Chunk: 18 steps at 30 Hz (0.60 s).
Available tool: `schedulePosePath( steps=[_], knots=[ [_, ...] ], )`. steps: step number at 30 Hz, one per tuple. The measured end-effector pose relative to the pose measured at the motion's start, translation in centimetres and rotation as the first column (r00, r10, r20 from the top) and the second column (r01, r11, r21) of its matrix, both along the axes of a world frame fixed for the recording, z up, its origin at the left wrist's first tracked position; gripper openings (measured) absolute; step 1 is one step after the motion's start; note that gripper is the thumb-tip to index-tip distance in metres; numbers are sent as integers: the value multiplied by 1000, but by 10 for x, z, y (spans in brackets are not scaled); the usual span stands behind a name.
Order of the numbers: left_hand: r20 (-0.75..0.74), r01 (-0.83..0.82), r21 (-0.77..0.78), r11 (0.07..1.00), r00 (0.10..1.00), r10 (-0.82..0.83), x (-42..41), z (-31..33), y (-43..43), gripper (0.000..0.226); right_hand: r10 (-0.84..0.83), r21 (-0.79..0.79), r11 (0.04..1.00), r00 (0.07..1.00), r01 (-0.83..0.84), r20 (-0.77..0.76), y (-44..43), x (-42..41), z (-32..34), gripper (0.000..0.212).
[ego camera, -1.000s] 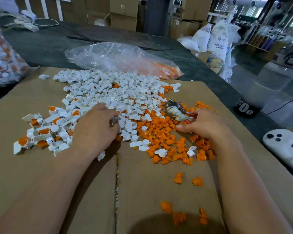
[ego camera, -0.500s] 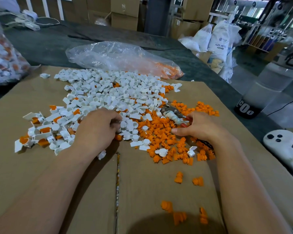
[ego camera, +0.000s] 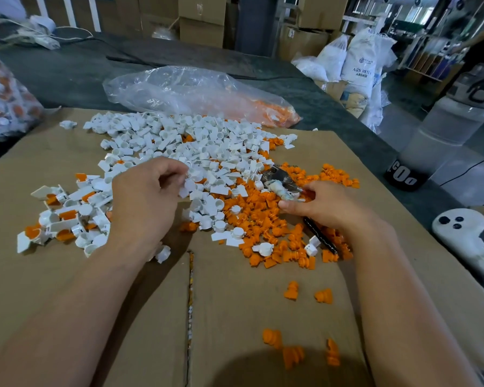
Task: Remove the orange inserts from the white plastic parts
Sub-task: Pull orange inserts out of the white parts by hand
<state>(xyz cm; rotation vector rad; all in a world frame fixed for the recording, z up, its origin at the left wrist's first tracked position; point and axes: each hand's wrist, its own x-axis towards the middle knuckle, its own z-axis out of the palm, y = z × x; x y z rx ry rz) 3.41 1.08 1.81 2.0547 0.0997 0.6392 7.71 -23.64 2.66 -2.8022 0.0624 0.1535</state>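
A big heap of white plastic parts (ego camera: pixel 185 146) covers the cardboard sheet (ego camera: pixel 263 297). At the left lie white parts with orange inserts still in them (ego camera: pixel 59 216). Loose orange inserts (ego camera: pixel 266 222) pile up in the middle and right. My left hand (ego camera: pixel 143 202) is raised over the heap, fingers curled, pinching a white part (ego camera: pixel 185 188). My right hand (ego camera: pixel 327 208) grips the handles of metal pliers (ego camera: pixel 280 181), whose jaws point toward the white heap; one black handle sticks out behind the hand.
A clear plastic bag (ego camera: pixel 196 93) holding orange pieces lies behind the heap. Another bag (ego camera: pixel 3 101) of mixed parts sits at the far left. A white device (ego camera: pixel 464 233) lies at the right edge. Several stray inserts (ego camera: pixel 294 356) lie near me.
My left hand has lifted out of the heap with a white part pinched in its fingers. My right hand stays put on the pliers.
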Motion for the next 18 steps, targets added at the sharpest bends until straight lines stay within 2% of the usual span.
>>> schedulePosePath(
  steps=[3, 5, 6, 8, 11, 15, 18],
  knots=[
    [-9, 52, -121, 991, 998, -54, -1, 2, -1, 23, -29, 96, 995, 977, 8, 213, 4, -2, 7, 65],
    [-25, 83, -144, 986, 996, -88, -2, 2, -2, 24, -16, 208, 976, 926, -67, 376, 10, -8, 13, 48],
    [-33, 93, -146, 985, 995, -99, -2, 2, -3, 24, 18, 244, 962, 915, -126, 402, 14, -11, 16, 40],
    [-57, 107, -156, 982, 991, -117, -1, 1, -3, 25, 156, 247, 935, 919, -256, 361, 26, -19, 17, 27],
    [-88, 120, -189, 975, 986, -139, 0, -1, -3, 27, 374, 165, 892, 891, -422, 257, 43, -24, 12, 13],
    [-86, 150, -172, 974, 982, -166, -1, -1, -5, 39, 527, 71, 837, 834, -543, 165, 53, -26, 8, 16],
    [-88, 176, -163, 971, 977, -192, -1, -2, -6, 36, 561, 24, 822, 818, -568, 129, 57, -27, 7, 23]
  ],
)
